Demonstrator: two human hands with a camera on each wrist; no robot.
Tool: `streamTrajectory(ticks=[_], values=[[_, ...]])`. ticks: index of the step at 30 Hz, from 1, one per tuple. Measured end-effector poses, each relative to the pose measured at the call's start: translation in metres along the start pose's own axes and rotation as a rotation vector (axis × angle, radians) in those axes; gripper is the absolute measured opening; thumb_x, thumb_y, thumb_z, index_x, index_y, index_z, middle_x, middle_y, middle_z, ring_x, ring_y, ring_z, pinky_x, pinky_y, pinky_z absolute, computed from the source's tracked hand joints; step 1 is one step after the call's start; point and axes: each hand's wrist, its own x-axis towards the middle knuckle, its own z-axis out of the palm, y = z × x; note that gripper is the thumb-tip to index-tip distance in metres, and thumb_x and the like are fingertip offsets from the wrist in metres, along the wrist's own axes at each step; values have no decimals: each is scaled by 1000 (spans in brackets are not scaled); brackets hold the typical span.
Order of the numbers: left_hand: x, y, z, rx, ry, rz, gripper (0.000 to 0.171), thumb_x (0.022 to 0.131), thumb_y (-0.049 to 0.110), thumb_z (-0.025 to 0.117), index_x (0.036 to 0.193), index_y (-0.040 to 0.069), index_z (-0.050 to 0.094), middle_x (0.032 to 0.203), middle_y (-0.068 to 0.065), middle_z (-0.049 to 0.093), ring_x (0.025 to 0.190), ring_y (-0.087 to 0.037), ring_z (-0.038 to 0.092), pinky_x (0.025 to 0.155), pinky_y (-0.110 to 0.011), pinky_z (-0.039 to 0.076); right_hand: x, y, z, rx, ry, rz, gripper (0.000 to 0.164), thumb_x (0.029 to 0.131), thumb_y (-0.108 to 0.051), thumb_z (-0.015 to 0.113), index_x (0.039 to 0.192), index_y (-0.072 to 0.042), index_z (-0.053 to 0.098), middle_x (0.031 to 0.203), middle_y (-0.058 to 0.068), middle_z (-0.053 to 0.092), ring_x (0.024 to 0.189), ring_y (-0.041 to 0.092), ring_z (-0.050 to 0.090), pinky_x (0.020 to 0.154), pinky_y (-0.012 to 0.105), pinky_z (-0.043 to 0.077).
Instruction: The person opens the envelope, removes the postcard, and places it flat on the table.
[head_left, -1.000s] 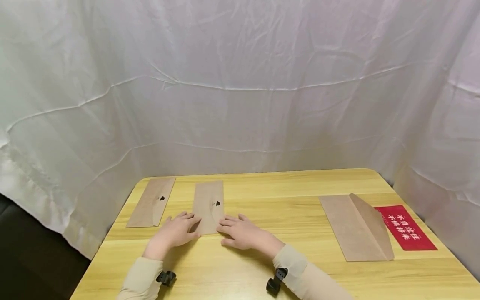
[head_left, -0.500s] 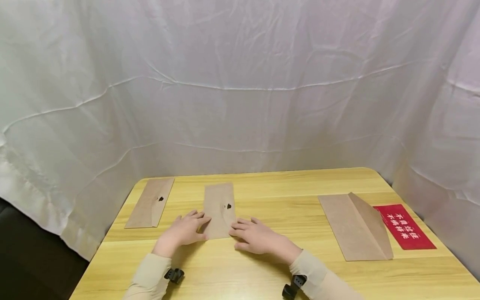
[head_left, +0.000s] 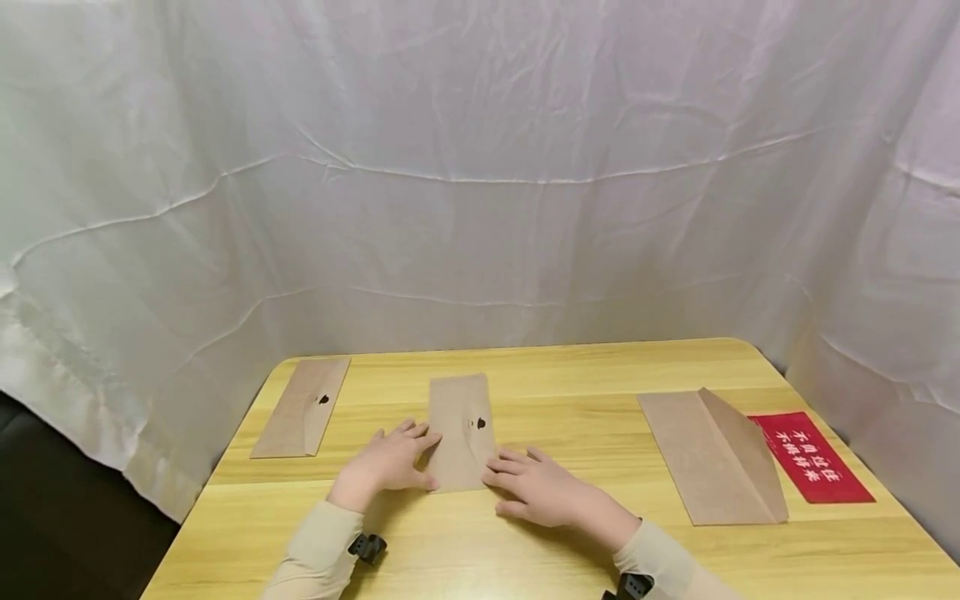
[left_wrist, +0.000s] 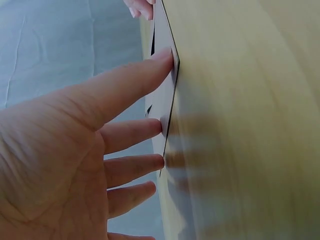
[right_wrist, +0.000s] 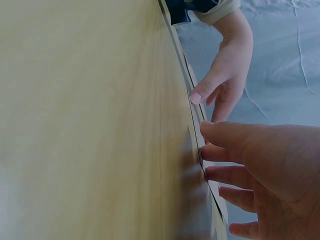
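A brown kraft paper envelope [head_left: 457,417] with a small black hat-like print and its flap folded down lies on the table, its long sides running away from me. At its near left edge my left hand [head_left: 390,461] touches the paper with fingertips and thumb. My right hand [head_left: 543,492] rests its fingertips on the near right edge. Fingers of both hands are fairly straight. The left wrist view shows the left thumb [left_wrist: 132,82] on the envelope's edge; in the right wrist view the right fingertips [right_wrist: 212,172] meet the opposite side.
Another closed brown envelope [head_left: 296,412] lies at the table's far left. To the right, a brown envelope [head_left: 705,458] has its flap open. Beside that flap lies a red card [head_left: 813,458] with white characters. White curtain [head_left: 480,250] hangs behind the wooden table [head_left: 585,367].
Both hands have slid the middle envelope to the right and slightly nearer. The left envelope, the right envelope and the red card stay where they were.
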Motion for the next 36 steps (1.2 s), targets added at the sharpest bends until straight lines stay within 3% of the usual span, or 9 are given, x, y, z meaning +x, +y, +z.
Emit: streamTrajectory(ticks=[20, 28, 36], values=[[11, 26, 6, 30, -73, 53, 101, 69, 63, 76, 151, 19, 38, 161, -7, 29, 150, -33, 21, 113, -70, 18, -45, 5, 1, 41, 35, -5, 51, 99, -45, 49, 144, -21, 49, 150, 2, 48, 143, 28, 40, 109, 61, 35], [18, 30, 5, 43, -63, 63, 101, 69, 64, 76, 151, 18, 38, 161, -6, 28, 151, -32, 21, 114, -69, 19, -60, 9, -3, 71, 68, -29, 48, 99, -44, 51, 141, -22, 54, 147, 1, 52, 140, 30, 43, 107, 62, 36], [22, 38, 7, 57, -81, 74, 102, 69, 64, 76, 152, 19, 36, 161, -5, 27, 151, -30, 21, 114, -68, 20, -69, 11, -3, 29, 122, -74, 42, 98, -44, 52, 133, -23, 61, 139, 1, 59, 134, 30, 49, 103, 61, 40]])
